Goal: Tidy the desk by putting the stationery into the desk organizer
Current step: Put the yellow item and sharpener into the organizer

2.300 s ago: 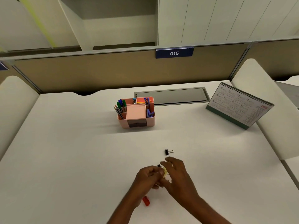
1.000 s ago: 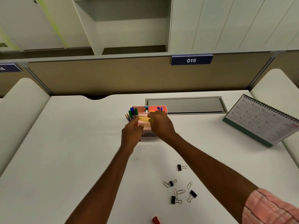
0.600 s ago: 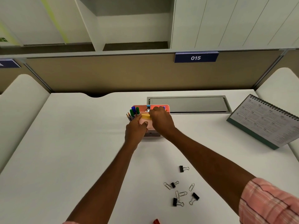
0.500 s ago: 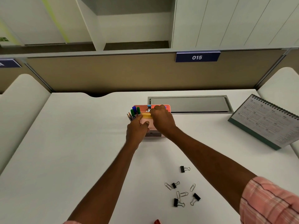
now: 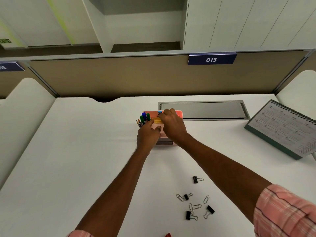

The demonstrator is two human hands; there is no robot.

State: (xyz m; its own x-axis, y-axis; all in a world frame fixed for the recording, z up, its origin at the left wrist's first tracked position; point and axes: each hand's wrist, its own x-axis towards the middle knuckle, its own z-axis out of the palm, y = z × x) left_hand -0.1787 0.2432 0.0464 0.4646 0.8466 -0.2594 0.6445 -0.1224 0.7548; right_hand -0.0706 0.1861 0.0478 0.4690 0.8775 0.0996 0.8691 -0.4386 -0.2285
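The right grip [image 5: 172, 124] is clenched, its fingers curled over the right end of a thin yellow item [image 5: 155, 119] at the top of the pink desk organizer [image 5: 179, 114]. The left grip [image 5: 147, 135] sits just beside it on the left. Its fingertips reach the yellow item's left end and its thumb lies on the organizer's pink middle block, but whether it pinches the item or only touches it cannot be told. The yellow item lies level across the top of the organizer between the two grips; what kind of stationery it is cannot be made out. Directly left of the grips, green and blue markers [image 5: 144, 116] stand upright in the organizer's left compartment, with pencils [image 5: 139, 123] leaning out beside them. Below the grips the organizer's grey front drawer [image 5: 165, 143] shows. The organizer stands on the white counter [image 5: 82, 151], and both forearms stretch across it. Well back from the grips, towards the person and under the right forearm, loose stationery lies scattered: four black binder clips [image 5: 195, 179] and several wire paper clips [image 5: 206, 199], some touching. A red object [image 5: 168, 235] is cut off by the frame's lower edge. Just beyond the right grip a grey hatch [image 5: 203, 110] is set into the counter. Far to the right stands a tilted desk calendar [image 5: 282, 129]. A pink plaid sleeve [image 5: 287, 212] covers the right upper arm.
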